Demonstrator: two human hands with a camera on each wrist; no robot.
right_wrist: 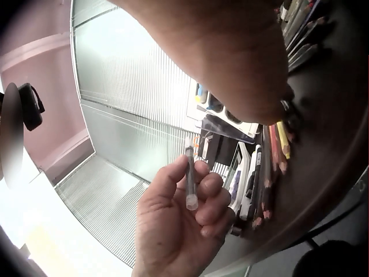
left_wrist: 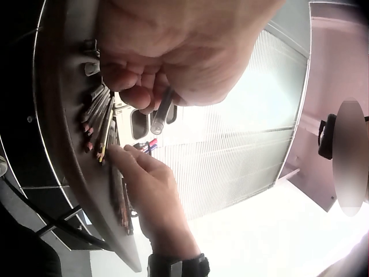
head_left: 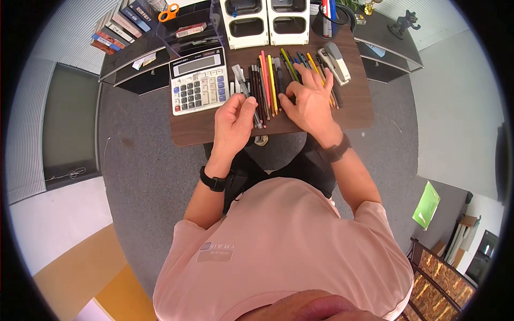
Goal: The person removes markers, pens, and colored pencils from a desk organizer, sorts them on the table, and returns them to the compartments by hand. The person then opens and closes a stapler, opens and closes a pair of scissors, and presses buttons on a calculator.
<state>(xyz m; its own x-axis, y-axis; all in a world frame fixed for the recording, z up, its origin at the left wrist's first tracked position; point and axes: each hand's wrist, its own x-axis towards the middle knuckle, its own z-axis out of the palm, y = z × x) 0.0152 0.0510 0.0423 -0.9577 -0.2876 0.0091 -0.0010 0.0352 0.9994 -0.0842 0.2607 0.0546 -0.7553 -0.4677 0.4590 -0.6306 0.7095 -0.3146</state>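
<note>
My left hand (head_left: pixel 234 120) pinches a clear-barrelled pen (right_wrist: pixel 191 179) between thumb and fingers, upright and tilted over the left end of a row of pencils. Over the row's right part is my right hand (head_left: pixel 310 104), its thumb and index tips close together and its other fingers spread. Those tips are right at the lower end of a dark pen (head_left: pixel 278 72); I cannot tell if they grip it. Between the hands lie a yellow pencil (head_left: pixel 272 85), a pink-red pencil (head_left: pixel 266 80) and several dark pencils. More coloured pencils (head_left: pixel 289 64) lie partly hidden under the right hand.
A calculator (head_left: pixel 199 80) lies left of the pencils, a stapler (head_left: pixel 335 64) to their right. Behind stand a dark desk organizer (head_left: pixel 193 43) with orange scissors (head_left: pixel 168 12), white drawer units (head_left: pixel 246 40) and a mesh pen cup (head_left: pixel 324 27). The table's near edge (head_left: pixel 187 143) is just before my body.
</note>
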